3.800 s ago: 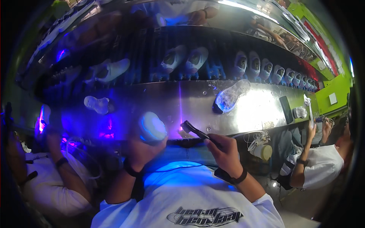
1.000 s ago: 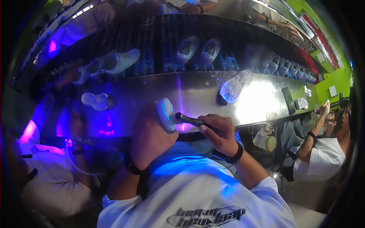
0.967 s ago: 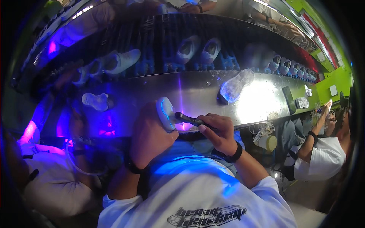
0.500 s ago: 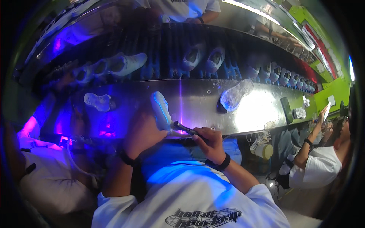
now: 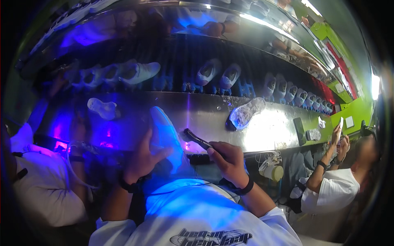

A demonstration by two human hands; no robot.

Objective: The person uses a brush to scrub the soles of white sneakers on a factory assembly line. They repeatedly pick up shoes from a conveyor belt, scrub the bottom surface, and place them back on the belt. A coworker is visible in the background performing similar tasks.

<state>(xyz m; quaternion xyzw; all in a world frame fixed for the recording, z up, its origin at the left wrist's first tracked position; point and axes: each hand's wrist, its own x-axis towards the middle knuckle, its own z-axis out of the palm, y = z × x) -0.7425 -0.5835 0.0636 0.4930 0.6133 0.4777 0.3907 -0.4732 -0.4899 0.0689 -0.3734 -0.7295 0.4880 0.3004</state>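
Observation:
A pale shoe (image 5: 167,131), glowing blue, is tilted at the bench edge in front of me with its toe pointing away. My left hand (image 5: 143,160) grips it from the left, the thumb lying across its side; the hand partly hides it. In my right hand (image 5: 230,160) is a slim dark-handled brush (image 5: 198,138). Its head points up and left, just right of the shoe and apart from it.
A metal bench (image 5: 205,112) runs across. White shoe soles lie on it, one at left (image 5: 102,109) and one at right (image 5: 247,114). Behind, a dark conveyor (image 5: 174,61) carries several pale shoes. Co-workers sit at left (image 5: 49,184) and right (image 5: 328,188).
The shoe has turned from edge-on to showing its broad upper and has come closer to me. My left hand has shifted its hold; the brush has moved off the shoe.

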